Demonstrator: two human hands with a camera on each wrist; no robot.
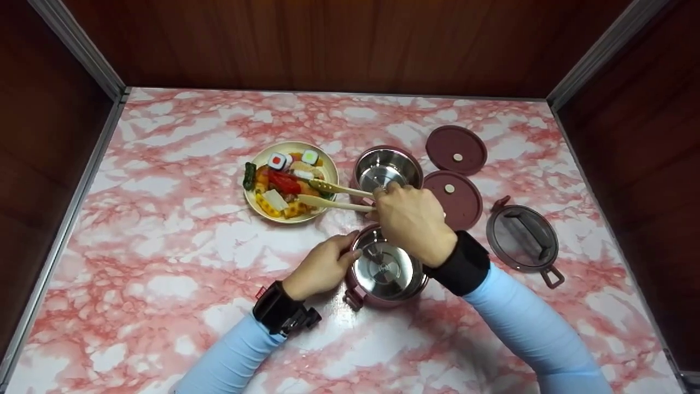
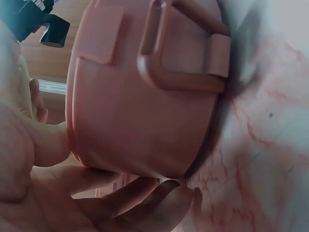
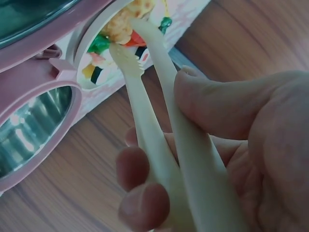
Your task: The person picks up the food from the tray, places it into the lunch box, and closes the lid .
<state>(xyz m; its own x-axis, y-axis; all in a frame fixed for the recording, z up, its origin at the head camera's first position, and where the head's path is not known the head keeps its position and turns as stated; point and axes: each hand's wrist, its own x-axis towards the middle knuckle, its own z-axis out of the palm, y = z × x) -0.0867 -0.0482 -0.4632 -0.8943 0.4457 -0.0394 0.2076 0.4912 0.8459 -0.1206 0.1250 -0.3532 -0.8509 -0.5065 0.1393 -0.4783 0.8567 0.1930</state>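
My right hand holds cream-coloured tongs, fingers and thumb around their two arms. The tips stand apart at the right side of a cream plate heaped with toy food; whether they touch a piece, I cannot tell. Below that, my left hand grips the near pot, a dusky pink one with a steel inside. The left wrist view shows the thumb at the pot's rim and the other fingers along its outer wall. Among the food are sushi-like pieces and a red piece.
Behind the near pot stands a second steel-lined pot, partly hidden by my right hand. Two maroon lids lie right of it, and a glass lid with a handle lies farther right. Dark wooden panels wall the table.
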